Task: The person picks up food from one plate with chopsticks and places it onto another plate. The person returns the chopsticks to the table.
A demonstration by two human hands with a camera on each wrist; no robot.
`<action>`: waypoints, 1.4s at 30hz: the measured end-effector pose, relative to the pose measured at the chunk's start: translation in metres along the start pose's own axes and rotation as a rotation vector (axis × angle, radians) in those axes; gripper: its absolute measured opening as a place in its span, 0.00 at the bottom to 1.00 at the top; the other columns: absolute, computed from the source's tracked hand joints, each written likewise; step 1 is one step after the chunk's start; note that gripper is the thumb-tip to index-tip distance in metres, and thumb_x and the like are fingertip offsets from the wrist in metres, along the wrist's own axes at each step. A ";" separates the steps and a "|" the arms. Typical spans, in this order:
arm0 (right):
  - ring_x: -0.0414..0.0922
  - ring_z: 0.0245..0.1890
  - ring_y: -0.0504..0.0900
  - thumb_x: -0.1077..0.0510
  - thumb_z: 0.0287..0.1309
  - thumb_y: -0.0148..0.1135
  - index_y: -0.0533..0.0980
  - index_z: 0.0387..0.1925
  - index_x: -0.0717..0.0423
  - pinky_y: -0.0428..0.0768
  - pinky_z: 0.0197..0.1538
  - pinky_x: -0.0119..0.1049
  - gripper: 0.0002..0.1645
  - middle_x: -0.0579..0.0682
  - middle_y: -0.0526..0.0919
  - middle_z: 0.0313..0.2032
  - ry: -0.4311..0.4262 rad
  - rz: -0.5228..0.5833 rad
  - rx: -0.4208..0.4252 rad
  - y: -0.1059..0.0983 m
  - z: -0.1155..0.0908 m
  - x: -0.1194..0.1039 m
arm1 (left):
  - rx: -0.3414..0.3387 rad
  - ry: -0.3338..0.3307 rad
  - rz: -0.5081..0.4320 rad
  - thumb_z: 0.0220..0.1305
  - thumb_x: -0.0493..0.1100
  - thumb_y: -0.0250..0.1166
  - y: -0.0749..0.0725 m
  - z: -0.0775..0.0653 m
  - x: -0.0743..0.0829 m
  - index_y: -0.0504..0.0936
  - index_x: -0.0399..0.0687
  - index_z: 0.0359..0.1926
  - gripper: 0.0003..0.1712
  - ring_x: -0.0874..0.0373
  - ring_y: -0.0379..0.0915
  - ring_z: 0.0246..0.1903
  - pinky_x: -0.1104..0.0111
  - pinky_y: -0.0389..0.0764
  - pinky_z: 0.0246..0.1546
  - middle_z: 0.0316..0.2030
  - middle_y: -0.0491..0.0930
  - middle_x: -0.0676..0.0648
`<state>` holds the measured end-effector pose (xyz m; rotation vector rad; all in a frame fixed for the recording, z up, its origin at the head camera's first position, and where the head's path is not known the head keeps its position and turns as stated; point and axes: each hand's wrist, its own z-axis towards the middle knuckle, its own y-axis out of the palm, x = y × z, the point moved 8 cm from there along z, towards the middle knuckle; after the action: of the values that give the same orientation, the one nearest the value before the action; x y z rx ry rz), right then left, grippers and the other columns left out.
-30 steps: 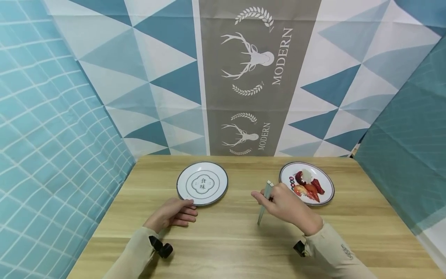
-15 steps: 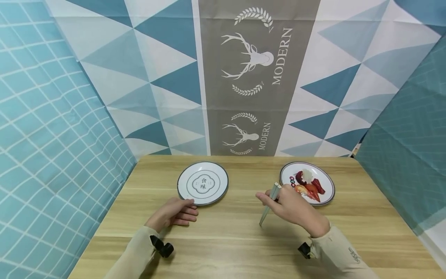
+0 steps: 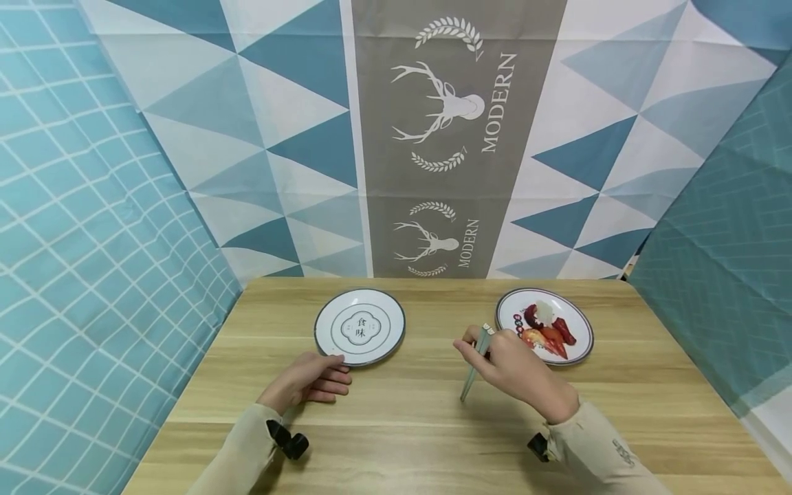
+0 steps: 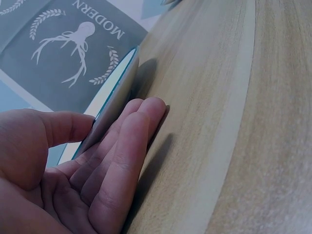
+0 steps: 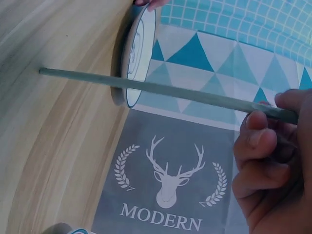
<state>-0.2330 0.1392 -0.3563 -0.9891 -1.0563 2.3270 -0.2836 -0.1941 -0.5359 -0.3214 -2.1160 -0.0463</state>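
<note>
My left hand (image 3: 314, 378) holds the near rim of a round white plate (image 3: 386, 330) with a dark blue edge and printed characters. In the left wrist view, the thumb lies on the plate's rim (image 4: 109, 87) and the other fingers reach along and below its underside. My right hand (image 3: 516, 368) grips a pair of pale green chopsticks (image 3: 470, 379), tips pointing down over the table. They overlap as a single stick (image 5: 161, 89) in the right wrist view. Whether the tips touch the wood cannot be told.
At the back right, beyond my right hand, stands an oval white plate (image 3: 578, 347) bearing printed or real food in red, orange and white; which it is cannot be told. The wooden table (image 3: 396, 440) meets a patterned cloth backdrop (image 3: 427, 172) and blue side curtains (image 3: 80, 227).
My right hand and the chopsticks have shifted slightly to the right compared with a second ago. The left hand and both plates stay put.
</note>
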 end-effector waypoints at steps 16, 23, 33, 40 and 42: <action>0.26 0.15 0.50 0.51 0.76 0.56 0.61 0.15 0.43 0.56 0.20 0.24 0.29 0.31 0.53 0.15 0.017 -0.052 -0.006 -0.001 0.007 -0.001 | -0.001 -0.008 0.002 0.75 0.53 0.59 0.000 0.001 0.001 0.84 0.36 0.48 0.23 0.54 0.90 0.34 0.64 0.90 0.32 0.37 0.91 0.44; 0.25 0.15 0.50 0.52 0.73 0.61 0.59 0.12 0.43 0.56 0.20 0.23 0.33 0.30 0.51 0.15 -0.010 -0.004 -0.017 -0.002 0.003 -0.001 | -0.008 -0.005 -0.004 0.76 0.53 0.58 0.000 0.001 0.001 0.84 0.35 0.49 0.23 0.55 0.90 0.33 0.65 0.90 0.31 0.36 0.90 0.44; 0.26 0.12 0.74 0.55 0.76 0.57 0.86 0.29 0.48 0.78 0.20 0.30 0.18 0.39 0.84 0.21 0.115 0.142 -0.059 -0.021 -0.012 0.016 | -0.008 0.001 -0.005 0.75 0.53 0.59 -0.001 0.002 0.001 0.84 0.35 0.49 0.23 0.55 0.90 0.33 0.65 0.90 0.31 0.36 0.90 0.45; 0.30 0.18 0.80 0.65 0.69 0.62 0.88 0.32 0.52 0.78 0.21 0.26 0.12 0.34 0.78 0.13 0.036 0.191 0.070 -0.044 -0.024 0.028 | -0.005 0.005 -0.009 0.76 0.53 0.59 -0.001 0.001 0.000 0.84 0.35 0.49 0.23 0.55 0.90 0.33 0.65 0.90 0.31 0.36 0.90 0.44; 0.30 0.17 0.80 0.68 0.65 0.65 0.88 0.33 0.52 0.77 0.19 0.25 0.11 0.36 0.81 0.14 0.004 0.205 0.109 -0.050 -0.028 0.032 | -0.004 0.003 -0.011 0.76 0.53 0.59 -0.001 0.001 0.000 0.84 0.35 0.49 0.23 0.55 0.90 0.33 0.65 0.90 0.31 0.36 0.90 0.44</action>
<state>-0.2302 0.2038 -0.3446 -1.1047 -0.8505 2.5139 -0.2846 -0.1948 -0.5364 -0.3117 -2.1150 -0.0581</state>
